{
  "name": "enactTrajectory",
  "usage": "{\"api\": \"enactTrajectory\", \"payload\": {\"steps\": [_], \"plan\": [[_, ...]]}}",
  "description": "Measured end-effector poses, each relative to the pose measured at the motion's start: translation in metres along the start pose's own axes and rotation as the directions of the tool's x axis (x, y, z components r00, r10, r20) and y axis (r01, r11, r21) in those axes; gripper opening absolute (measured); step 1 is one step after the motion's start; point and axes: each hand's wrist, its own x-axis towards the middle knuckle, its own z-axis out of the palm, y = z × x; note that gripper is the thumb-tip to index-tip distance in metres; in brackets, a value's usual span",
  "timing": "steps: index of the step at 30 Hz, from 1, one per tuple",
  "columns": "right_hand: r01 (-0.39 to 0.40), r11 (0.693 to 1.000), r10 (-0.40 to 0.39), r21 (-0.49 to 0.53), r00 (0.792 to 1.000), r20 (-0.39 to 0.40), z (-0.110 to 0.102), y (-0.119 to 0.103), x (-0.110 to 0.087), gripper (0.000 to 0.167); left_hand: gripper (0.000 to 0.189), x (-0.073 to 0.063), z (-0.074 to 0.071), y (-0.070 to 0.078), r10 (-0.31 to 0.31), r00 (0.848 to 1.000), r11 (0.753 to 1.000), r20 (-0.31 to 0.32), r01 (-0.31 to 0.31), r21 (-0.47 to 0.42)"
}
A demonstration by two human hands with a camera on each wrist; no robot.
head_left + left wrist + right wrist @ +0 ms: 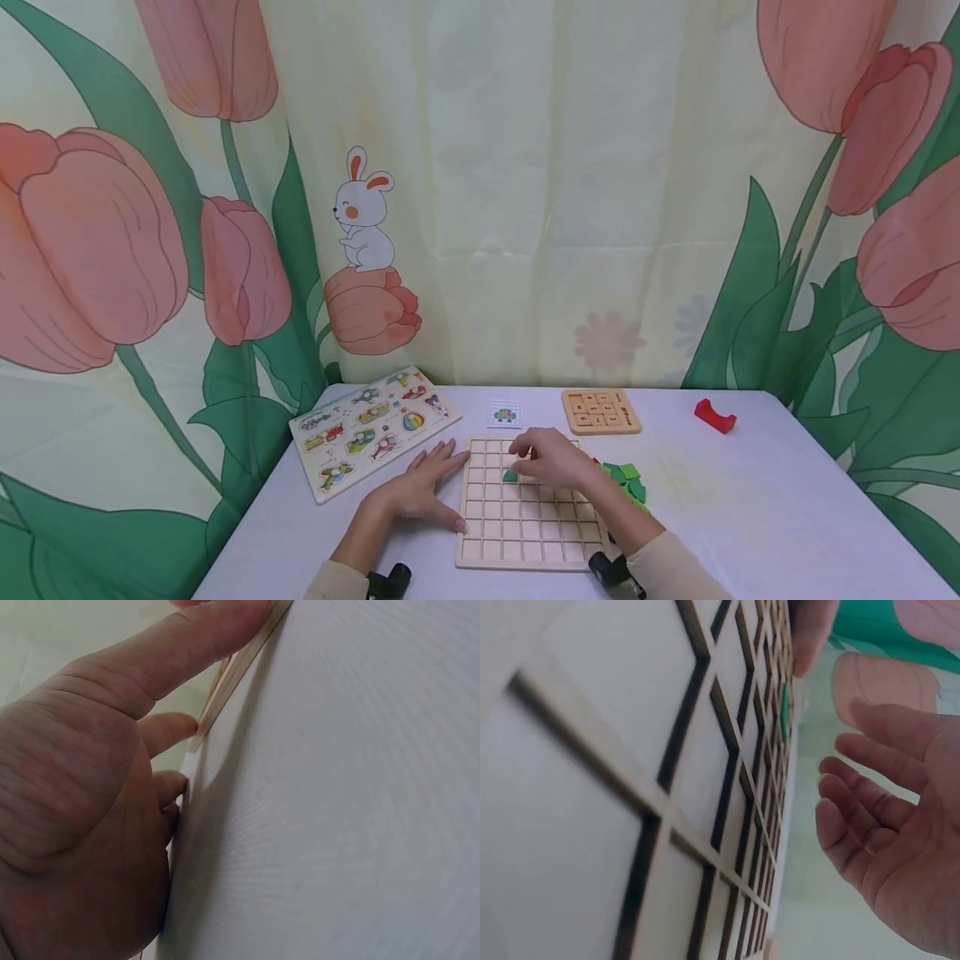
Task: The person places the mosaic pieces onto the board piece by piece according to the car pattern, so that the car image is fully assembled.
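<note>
A square wooden grid board point(510, 550) lies on the white table, divided into small cells. One green piece point(511, 477) sits in a cell in its upper part and shows as a thin green edge in the right wrist view. Against the board's left side rests my left hand point(420, 490), thumb and fingers spread; the left wrist view shows the thumb point(202, 634) touching the wooden rim point(232, 682). My right hand point(553, 458) hovers over the upper board beside the green piece, its fingers point(881, 791) loosely bent. Nothing shows between them.
Green pieces point(628, 473) are heaped right of the board, partly behind the right forearm. Behind the board lie a small pattern card point(505, 414) and a wooden number puzzle point(602, 412). A picture puzzle board point(352, 458) lies at left, a red curved block point(716, 417) at right.
</note>
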Motion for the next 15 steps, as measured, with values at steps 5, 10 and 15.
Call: {"api": "enactTrajectory", "payload": {"steps": [5,10,15], "plan": [[-0.021,0.999,0.024,0.024,0.992,-0.124,-0.017,0.004,-0.019,0.031,0.115,0.000,0.000,0.000,0.013,1.000,1.000,0.000,-0.013,0.008],[-0.087,0.994,0.098,0.062,0.970,-0.222,-0.033,0.011,-0.033,0.026,0.115,-0.002,-0.002,0.001,0.007,1.000,1.000,0.000,-0.007,0.005],[-0.108,0.992,0.121,0.061,0.957,-0.265,-0.046,0.022,-0.043,0.026,0.116,-0.002,-0.002,0.002,0.005,1.000,1.000,0.002,-0.005,-0.003]]}}
